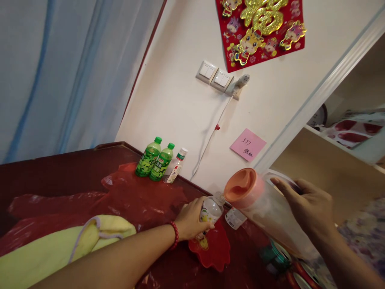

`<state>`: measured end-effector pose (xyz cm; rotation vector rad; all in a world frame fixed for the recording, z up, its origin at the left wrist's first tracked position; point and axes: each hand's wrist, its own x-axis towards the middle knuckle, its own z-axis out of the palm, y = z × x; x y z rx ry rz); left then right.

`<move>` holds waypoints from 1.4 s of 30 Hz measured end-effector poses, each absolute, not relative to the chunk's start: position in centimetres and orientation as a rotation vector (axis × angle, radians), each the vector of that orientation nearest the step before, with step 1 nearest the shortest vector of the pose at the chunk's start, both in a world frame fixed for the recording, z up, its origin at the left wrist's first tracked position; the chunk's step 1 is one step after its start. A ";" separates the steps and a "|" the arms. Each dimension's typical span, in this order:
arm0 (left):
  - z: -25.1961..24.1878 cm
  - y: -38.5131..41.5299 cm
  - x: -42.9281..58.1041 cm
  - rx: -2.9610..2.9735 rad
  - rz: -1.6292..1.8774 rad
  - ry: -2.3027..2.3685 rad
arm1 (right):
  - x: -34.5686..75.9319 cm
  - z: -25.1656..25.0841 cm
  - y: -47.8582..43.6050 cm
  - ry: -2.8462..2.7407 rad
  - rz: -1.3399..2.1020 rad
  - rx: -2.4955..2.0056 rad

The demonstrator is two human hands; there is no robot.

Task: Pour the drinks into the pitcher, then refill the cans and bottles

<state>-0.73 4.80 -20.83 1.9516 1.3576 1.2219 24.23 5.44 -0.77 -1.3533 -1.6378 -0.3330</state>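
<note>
My left hand (192,218), with a red bead bracelet at its wrist, is closed around a clear plastic bottle (214,208) that has a flowered label and no cap. In my right hand (314,204) is the handle of a cloudy, see-through pitcher (270,216). The pitcher is tilted left, its orange-pink lid (240,186) close to the bottle's mouth. I cannot tell whether liquid is flowing. Below the bottle lies a red scalloped piece (212,251) with a cartoon print. A small labelled container (235,218) stands behind the bottle, under the pitcher's lid.
Two green bottles (161,162) and a slim clear bottle (176,166) stand by the wall on red plastic sheeting (126,192). A yellow cloth (90,237) lies at the left. Lower right are a green can (276,257) and red cans (303,275). A cable (207,140) hangs down.
</note>
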 end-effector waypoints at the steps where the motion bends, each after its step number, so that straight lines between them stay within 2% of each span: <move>1: -20.8 4.8 -0.7 1.952 1.220 1.357 | 24.2 -0.7 5.4 -1.639 -0.343 -1.345; 42: -20.7 4.7 -0.9 1.957 1.221 1.328 | 24.4 0.3 5.3 -1.666 -0.457 -1.301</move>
